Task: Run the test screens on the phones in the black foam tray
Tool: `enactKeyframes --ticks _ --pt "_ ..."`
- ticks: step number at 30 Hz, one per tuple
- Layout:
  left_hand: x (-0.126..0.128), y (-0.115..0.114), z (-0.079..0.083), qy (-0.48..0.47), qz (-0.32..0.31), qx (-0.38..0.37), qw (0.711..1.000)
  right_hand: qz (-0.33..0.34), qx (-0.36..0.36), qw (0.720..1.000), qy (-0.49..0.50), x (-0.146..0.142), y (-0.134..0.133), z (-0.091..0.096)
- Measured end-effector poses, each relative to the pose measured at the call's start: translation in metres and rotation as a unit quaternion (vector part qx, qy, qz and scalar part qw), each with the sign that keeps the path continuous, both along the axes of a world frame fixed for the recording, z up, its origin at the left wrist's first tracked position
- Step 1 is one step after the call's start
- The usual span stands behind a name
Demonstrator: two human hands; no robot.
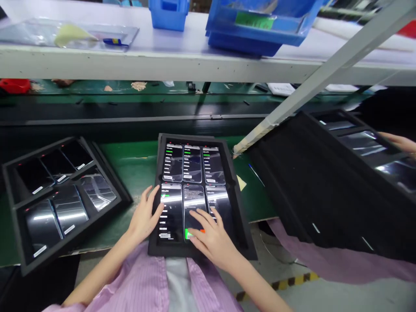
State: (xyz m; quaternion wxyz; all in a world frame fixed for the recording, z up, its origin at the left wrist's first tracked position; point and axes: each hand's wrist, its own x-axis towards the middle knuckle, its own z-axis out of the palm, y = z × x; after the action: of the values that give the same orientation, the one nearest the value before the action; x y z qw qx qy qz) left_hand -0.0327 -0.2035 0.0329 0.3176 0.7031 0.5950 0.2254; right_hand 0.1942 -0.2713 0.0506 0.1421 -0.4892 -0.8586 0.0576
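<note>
A black foam tray (201, 250) lies before me, holding several smartphones in two rows with their screens lit. My left hand (144, 214) rests at the tray's left edge, fingers apart, fingertips beside the lower-left phone (171, 208). Over the lower-middle phone (194, 201) is my right hand (209, 236), its fingers spread and a fingertip near the green button on that screen. Whether it touches the glass I cannot tell. The same hand partly covers the lower-right phone (221, 203). List menus show on the other phones; the lower-middle one shows small text with green and red buttons.
At left, another foam tray (74, 173) holds phones with dark screens. Beyond the slanted post (292, 95), a co-worker's hand (398, 141) is at a further tray of phones. Blue bins (169, 15) stand on the shelf above. A pen (256, 175) lies on the green bench.
</note>
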Motion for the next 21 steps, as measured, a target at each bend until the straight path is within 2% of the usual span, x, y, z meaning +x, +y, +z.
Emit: enactKeyframes --ticks 2,5,8,10,14,21 --pt "0.003 0.025 0.0 0.014 0.006 0.029 0.999 -0.014 0.026 1.0 0.011 0.011 0.017 0.0" --pt "0.014 0.07 0.003 0.046 0.011 0.07 0.996 -0.063 0.042 0.997 0.02 0.03 0.059 -0.002" --pt "0.029 0.108 0.011 0.114 0.013 0.062 0.992 -0.106 0.044 0.993 0.023 0.042 0.11 -0.008" --pt "0.038 0.123 0.015 0.151 0.015 0.056 0.987 -0.124 0.047 0.991 0.02 0.045 0.141 -0.013" --pt "0.048 0.134 0.02 0.193 0.017 0.06 0.979 -0.143 0.06 0.988 0.006 0.044 0.179 -0.022" --pt "0.05 0.133 0.018 0.24 0.014 0.064 0.968 -0.141 0.066 0.987 -0.049 0.044 0.198 -0.029"
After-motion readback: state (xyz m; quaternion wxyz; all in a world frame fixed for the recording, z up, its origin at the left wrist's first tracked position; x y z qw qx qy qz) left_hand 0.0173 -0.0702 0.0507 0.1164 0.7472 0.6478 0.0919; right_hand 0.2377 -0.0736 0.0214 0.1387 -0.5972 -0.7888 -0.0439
